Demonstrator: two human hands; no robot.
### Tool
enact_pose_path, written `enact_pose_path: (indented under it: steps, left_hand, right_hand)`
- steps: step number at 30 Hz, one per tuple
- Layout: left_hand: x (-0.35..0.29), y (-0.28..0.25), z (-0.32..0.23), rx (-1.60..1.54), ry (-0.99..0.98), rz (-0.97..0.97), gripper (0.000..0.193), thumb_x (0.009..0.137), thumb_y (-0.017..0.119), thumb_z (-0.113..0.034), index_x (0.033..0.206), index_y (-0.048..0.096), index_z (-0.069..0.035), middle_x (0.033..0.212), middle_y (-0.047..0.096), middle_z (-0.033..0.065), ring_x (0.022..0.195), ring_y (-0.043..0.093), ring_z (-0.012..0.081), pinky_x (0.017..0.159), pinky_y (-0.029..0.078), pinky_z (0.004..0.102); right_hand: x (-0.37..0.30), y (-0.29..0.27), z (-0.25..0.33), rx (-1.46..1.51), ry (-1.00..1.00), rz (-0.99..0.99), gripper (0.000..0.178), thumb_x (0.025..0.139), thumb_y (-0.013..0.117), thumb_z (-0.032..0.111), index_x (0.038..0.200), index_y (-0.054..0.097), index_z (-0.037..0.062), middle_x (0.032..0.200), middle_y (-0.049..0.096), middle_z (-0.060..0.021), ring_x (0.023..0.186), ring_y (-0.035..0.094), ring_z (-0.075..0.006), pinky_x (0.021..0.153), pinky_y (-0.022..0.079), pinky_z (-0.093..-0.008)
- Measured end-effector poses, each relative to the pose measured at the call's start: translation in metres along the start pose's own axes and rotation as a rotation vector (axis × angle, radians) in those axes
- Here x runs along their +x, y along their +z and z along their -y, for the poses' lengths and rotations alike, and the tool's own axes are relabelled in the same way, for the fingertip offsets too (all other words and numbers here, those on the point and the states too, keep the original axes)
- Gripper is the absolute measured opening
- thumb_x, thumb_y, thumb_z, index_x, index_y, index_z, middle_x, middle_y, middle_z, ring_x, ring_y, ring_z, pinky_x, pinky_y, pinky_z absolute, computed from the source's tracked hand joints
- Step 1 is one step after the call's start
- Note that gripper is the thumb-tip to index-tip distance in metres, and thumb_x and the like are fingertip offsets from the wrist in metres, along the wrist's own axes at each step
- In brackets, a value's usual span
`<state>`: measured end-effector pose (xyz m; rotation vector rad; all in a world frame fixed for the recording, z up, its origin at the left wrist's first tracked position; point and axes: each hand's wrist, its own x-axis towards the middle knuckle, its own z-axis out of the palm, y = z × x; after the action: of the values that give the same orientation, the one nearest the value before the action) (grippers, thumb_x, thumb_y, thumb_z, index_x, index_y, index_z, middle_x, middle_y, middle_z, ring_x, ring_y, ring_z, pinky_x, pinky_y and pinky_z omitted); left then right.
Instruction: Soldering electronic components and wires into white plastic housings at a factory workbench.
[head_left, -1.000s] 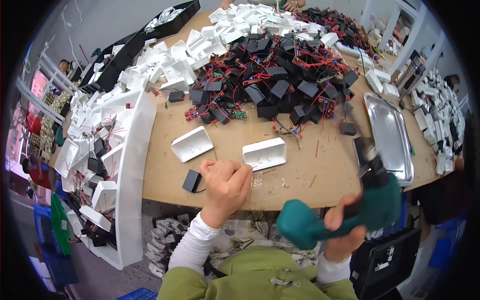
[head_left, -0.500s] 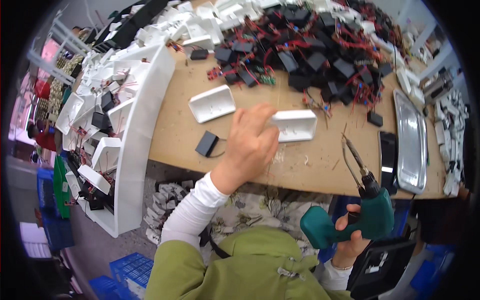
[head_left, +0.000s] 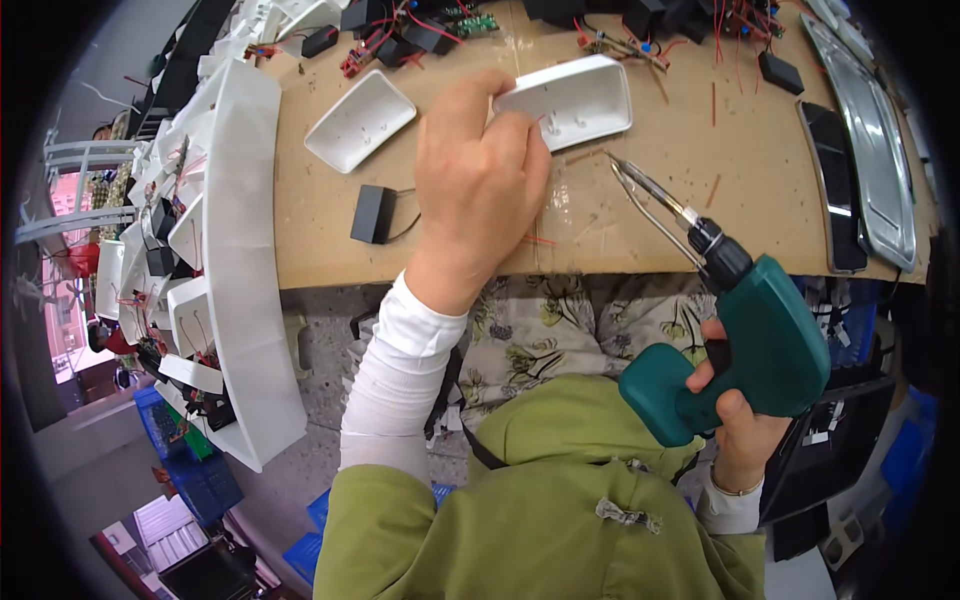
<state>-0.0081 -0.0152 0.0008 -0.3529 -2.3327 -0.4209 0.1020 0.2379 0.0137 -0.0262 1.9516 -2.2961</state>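
With right hand fingers wrapped round the green soldering gun, I'd keep its tip clear of the left hand, curled at the white case, hold unclear.

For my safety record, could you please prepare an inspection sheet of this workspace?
Surface: brown board, thin scraps scattered.
Job's things: green pistol-shaped tool; right white case; left white case; black block.
Clutter: wired black parts, far side.
Hands: right hand grips the tool; left hand curls at the right white case, grip unclear.
Cables: thin dark lead at the black block; short red wire on the board.
Surroundings: white bin, left; metal tray, black slab, right.
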Motion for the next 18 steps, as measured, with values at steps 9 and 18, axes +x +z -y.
enact_pose_path:
  steps: [9,18]
  left_hand:
    - [-0.001,0.004,-0.002,0.126,0.026,-0.035,0.006,0.063,0.065,-0.007,0.067,0.062,-0.003,0.090,0.056,0.0112,0.084,0.052,0.0267,0.073,0.040,0.0352]
    - [0.014,0.040,0.022,-0.081,0.460,-0.643,0.008,0.062,0.061,-0.005,0.065,0.054,-0.002,0.090,0.051,0.0131,0.081,0.048,0.0295,0.070,0.035,0.0390]
  right_hand:
    - [0.014,0.020,0.002,-0.076,-0.021,-0.006,0.068,0.076,0.065,0.031,0.122,0.036,-0.0076,0.104,0.053,-0.0232,0.066,0.056,-0.0161,0.057,0.046,-0.0240]
    - [0.024,0.027,0.003,-0.103,-0.036,0.006,0.064,0.076,0.064,0.029,0.122,0.036,-0.0072,0.104,0.053,-0.0234,0.067,0.056,-0.0155,0.057,0.046,-0.0239]
